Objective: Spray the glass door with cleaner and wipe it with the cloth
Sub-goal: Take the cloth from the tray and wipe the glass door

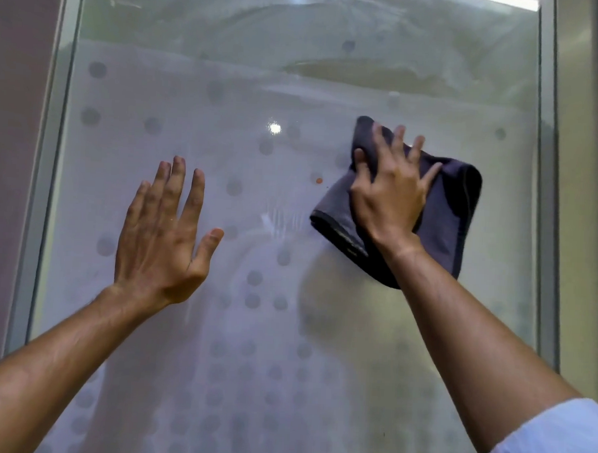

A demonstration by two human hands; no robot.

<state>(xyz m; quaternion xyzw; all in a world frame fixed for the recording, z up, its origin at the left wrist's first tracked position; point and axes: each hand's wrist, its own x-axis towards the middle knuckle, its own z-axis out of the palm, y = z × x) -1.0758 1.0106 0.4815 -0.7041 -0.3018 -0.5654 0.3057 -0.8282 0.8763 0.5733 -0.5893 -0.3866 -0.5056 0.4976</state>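
A frosted glass door (248,97) with a pattern of grey dots fills the view. My right hand (390,192) presses a dark grey cloth (452,212) flat against the glass right of centre, fingers spread over it. My left hand (163,234) is held up flat at the pane left of centre, fingers apart and holding nothing. Wet streaks (280,220) of cleaner show on the glass between the two hands. No spray bottle is in view.
A metal frame (545,203) borders the glass on the right and another frame strip (44,181) on the left. A plain wall (15,111) lies beyond the left frame. A small brown spot (319,181) sits on the glass near the cloth.
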